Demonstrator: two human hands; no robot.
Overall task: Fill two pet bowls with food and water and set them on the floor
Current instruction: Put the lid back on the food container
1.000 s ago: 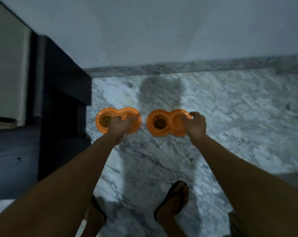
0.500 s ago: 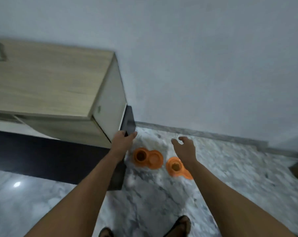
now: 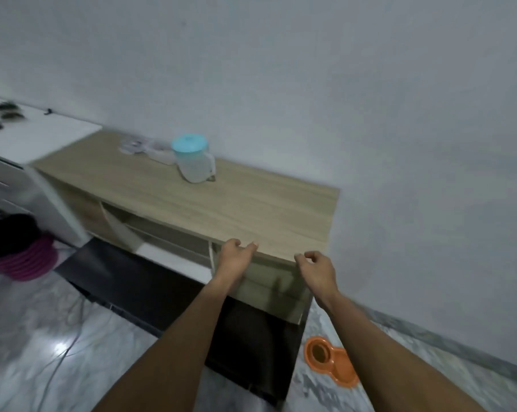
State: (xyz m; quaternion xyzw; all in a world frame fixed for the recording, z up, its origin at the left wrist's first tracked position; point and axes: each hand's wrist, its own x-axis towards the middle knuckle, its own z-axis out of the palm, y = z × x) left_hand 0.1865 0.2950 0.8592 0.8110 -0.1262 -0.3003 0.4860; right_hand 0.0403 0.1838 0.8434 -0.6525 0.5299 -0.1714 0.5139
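Both hands are hanging loosely spread, holding nothing: left hand point(image 3: 236, 257), right hand point(image 3: 316, 270). An orange double bowl point(image 3: 330, 364) is sitting on the marble floor point(image 3: 325, 394) below the right hand.

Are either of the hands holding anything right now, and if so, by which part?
Nothing is held. The left hand and right hand are both empty, fingers loosely curled, near the front edge of the light wooden cabinet. One orange double pet bowl sits on the floor.

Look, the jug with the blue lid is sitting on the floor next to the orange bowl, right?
Not quite. The head view shows the jug with the blue lid standing on the wooden cabinet, by the wall. Only the orange bowl is on the floor.
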